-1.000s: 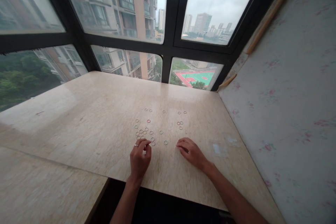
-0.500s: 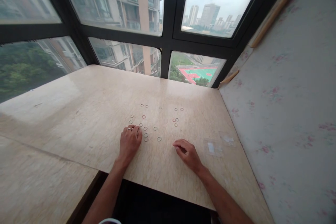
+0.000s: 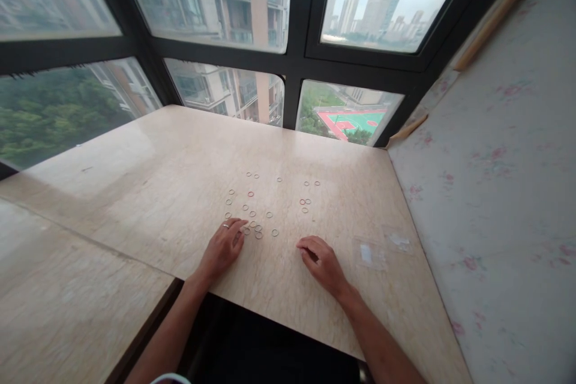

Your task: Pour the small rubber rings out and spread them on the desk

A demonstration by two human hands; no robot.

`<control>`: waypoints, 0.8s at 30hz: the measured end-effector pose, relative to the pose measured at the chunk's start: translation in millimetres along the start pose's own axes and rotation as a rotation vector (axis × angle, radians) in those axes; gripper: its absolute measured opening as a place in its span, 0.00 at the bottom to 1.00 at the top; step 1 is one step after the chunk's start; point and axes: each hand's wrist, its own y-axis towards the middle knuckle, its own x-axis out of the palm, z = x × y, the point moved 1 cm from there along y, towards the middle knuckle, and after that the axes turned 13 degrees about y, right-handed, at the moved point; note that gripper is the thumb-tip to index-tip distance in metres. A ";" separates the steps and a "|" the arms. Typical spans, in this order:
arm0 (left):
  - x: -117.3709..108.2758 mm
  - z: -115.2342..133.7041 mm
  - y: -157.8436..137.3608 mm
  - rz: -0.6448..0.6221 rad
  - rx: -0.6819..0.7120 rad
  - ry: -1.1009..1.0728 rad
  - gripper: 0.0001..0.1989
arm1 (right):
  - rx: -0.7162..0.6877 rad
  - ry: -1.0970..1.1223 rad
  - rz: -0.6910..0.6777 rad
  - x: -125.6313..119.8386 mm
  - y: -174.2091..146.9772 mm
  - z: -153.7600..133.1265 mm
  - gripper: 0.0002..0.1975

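Observation:
Several thin grey rings lie scattered on the marble-patterned tabletop [image 3: 180, 156], some touching or overlapping. My left hand [image 3: 223, 247] rests low at the near left of them, a band on one finger. Its fingers reach forward, apart, with the tips at a cluster of rings [image 3: 258, 228]; whether a fingertip presses on one is hard to see. To the right, my right hand [image 3: 323, 261] lies on the table, thumb and fingers curled together. What sits in that pinch, if anything, is hidden. Farther off are a red ring [image 3: 251, 194] and another reddish ring [image 3: 302, 202] beside grey ones.
Right of my right hand lie a clear plastic packet [image 3: 366, 253] with a white label and a second clear packet [image 3: 398, 240]. A flowered wall [image 3: 486, 192] bounds the right side; dark window frames [image 3: 294, 72] stand behind. The table's front edge runs beneath my forearms.
My left hand has drawn slightly back and its fingers have spread. Rings near its fingertips have shifted right, into a tighter cluster. The right hand keeps its pose. The view has turned a little.

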 end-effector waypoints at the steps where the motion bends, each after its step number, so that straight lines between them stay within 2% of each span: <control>1: -2.5 -7.5 2.1 0.007 -0.025 0.010 0.16 | -0.006 -0.002 0.000 0.0 0.1 0.1 0.09; 5: -15.6 -34.3 11.0 0.038 -0.166 0.105 0.15 | -0.024 -0.002 0.008 0.0 0.7 0.7 0.09; 9: -24.5 -41.6 13.8 0.057 -0.267 0.156 0.14 | -0.028 -0.009 0.020 0.1 1.2 0.0 0.09; 12: -22.7 -30.8 11.7 0.080 -0.276 0.109 0.13 | -0.023 -0.007 0.021 0.4 1.3 -0.5 0.08; 19: -3.5 9.9 10.0 0.011 -0.147 0.090 0.10 | -0.018 0.000 0.018 0.5 1.5 1.4 0.08; 24: -0.2 14.8 24.8 0.011 -0.257 0.172 0.10 | -0.024 -0.001 0.017 0.4 0.8 1.5 0.08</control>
